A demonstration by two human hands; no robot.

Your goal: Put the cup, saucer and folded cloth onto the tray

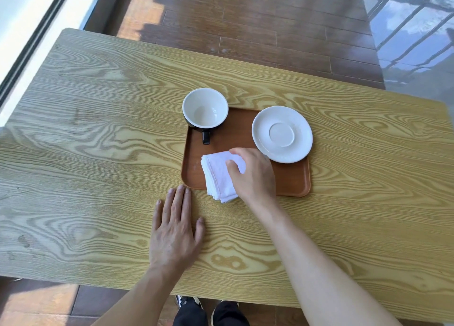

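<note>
A brown tray lies on the wooden table. A black cup with a white inside stands upright on the tray's far left corner, its handle toward me. A white saucer rests on the tray's far right part, its rim hanging a little over the edge. A folded white cloth lies on the tray's near left, with its near corner over the tray's front edge. My right hand grips the cloth from the right, thumb on top. My left hand lies flat on the table, fingers spread, just in front of the tray's near left corner.
The light wooden table stretches wide to the left and right of the tray. Beyond its far edge is a dark wooden floor. A window frame runs along the left. My shoes show under the near edge.
</note>
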